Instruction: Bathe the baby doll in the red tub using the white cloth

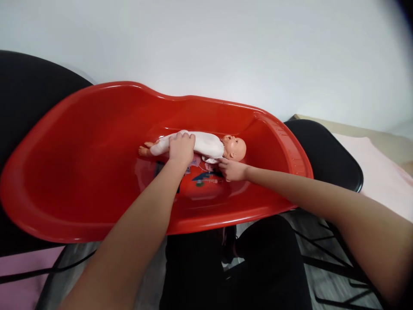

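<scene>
A baby doll point(208, 143) in white clothing lies on its back inside a red baby bathtub point(90, 172). Its bare head points right and its bare feet point left. My left hand point(181, 147) comes over the doll's lower body with its fingers closed on it. Beside the doll's shoulder, my right hand point(232, 169) is closed, its fingertips pinching the edge of the white clothing point(210, 159). The doll's near arm cannot be made out. A colourful printed picture point(206, 178) shows on the tub's bottom under the doll.
The tub rests across two black chairs, one at the left point(35, 94) and one at the right point(329, 150). Pale pink cloth point(377, 168) lies beyond the right chair. A white wall point(206, 47) stands behind. My black-clad legs point(271, 258) are below the tub's near rim.
</scene>
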`<state>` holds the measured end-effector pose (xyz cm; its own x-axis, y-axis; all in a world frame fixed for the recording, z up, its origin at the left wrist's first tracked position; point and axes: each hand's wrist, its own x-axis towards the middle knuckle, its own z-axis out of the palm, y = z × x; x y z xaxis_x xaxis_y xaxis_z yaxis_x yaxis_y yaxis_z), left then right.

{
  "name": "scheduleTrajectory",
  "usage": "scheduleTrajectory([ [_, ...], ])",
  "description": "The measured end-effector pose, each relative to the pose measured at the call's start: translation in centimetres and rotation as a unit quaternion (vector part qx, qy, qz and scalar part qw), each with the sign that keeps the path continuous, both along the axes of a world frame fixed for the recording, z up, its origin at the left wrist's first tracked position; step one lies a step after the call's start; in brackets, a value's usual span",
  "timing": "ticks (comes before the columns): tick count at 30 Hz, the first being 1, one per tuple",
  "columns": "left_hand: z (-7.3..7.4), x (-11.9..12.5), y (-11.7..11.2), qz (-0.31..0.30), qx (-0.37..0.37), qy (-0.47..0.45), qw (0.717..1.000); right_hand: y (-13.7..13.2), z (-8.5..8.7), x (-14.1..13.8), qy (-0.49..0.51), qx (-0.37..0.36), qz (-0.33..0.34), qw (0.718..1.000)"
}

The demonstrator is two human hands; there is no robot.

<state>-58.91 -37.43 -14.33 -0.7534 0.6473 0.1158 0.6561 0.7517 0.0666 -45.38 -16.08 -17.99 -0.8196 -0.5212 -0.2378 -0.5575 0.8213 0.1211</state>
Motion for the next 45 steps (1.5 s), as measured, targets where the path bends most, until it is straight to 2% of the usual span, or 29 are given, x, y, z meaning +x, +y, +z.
scheduleTrajectory([
  [2,-0.1,-0.1,0.0,-0.004,-0.002,0.002,1.0,0.0,1.7,0.7,-0.017,0.041,0.08,0.996],
  [4,-0.2,-0.1,0.0,-0.006,-0.007,0.007,1.0,-0.8,3.4,0.7,0.006,0.067,0.147,0.987],
  [6,-0.3,0.0,-0.1,-0.008,-0.013,0.011,1.0,-2.1,4.7,0.0,0.055,0.074,0.182,0.979],
  [8,-0.3,0.0,-0.1,-0.009,-0.016,0.013,1.0,-3.1,5.3,-1.0,0.098,0.074,0.202,0.972],
  [11,-0.3,0.0,-0.2,-0.012,-0.015,0.013,1.0,-3.5,4.7,-2.5,0.112,0.059,0.199,0.972],
  [14,-0.3,0.0,-0.2,-0.014,-0.017,0.007,1.0,-2.3,3.4,-2.9,0.084,0.086,0.187,0.975],
  [18,-0.2,0.1,-0.1,-0.008,-0.023,0.008,1.0,0.5,2.4,-1.7,0.098,0.115,0.184,0.971],
  [21,-0.2,0.1,-0.1,-0.009,-0.022,0.006,1.0,2.7,2.6,-0.2,0.129,0.13,0.177,0.967],
  [25,-0.2,0.0,-0.1,-0.018,-0.025,0.01,0.999,5.1,4.0,1.8,0.119,0.131,0.096,0.98],
  [30,-0.2,0.2,0.0,-0.029,-0.053,0.012,0.998,5.5,6.1,4.4,0.049,0.061,-0.079,0.994],
  [33,-0.4,0.6,-0.1,-0.045,-0.076,0.011,0.996,4.0,6.9,5.9,0.043,-0.018,-0.217,0.975],
  [36,-0.9,0.9,-0.2,-0.068,-0.1,0.013,0.993,1.6,7.4,6.6,0.055,-0.11,-0.323,0.938],
  [39,-1.3,1.1,-0.3,-0.091,-0.123,0.017,0.988,-0.9,8.0,6.1,0.05,-0.22,-0.347,0.91],
  [42,-1.5,1.1,-0.3,-0.108,-0.14,0.003,0.984,-2.8,8.4,4.6,0.076,-0.334,-0.332,0.879],
  [45,-1.5,0.8,-0.5,-0.106,-0.145,-0.01,0.984,-4.7,9.2,2.8,0.146,-0.384,-0.313,0.856],
])
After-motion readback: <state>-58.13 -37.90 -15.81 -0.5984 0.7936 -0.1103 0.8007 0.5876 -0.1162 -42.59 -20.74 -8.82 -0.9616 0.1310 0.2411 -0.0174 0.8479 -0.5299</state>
